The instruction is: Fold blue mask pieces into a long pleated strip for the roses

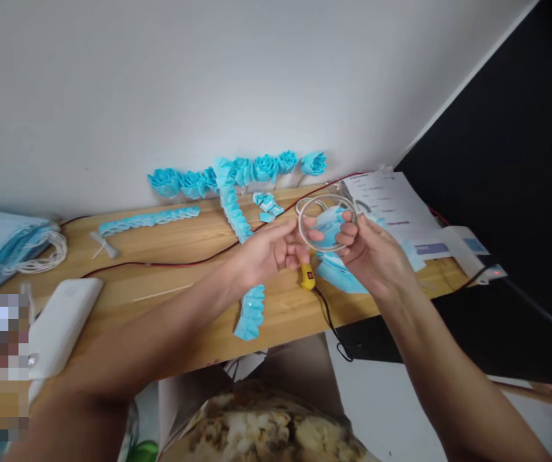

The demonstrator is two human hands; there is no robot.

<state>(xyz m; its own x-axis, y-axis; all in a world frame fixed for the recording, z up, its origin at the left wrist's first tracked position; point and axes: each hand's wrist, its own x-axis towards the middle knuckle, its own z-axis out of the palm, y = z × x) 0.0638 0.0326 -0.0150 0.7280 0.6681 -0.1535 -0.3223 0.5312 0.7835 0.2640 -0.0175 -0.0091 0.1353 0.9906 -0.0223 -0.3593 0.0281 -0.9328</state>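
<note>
Above the desk, a loop faces the camera, its width running sideways, the right hand clamped on it, the left hand at its edge, grip unclear.

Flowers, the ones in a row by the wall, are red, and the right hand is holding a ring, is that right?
Not quite: the flowers in a row by the wall are blue, not red, as the head view shows. The right hand is holding a ring, as you said.
</note>
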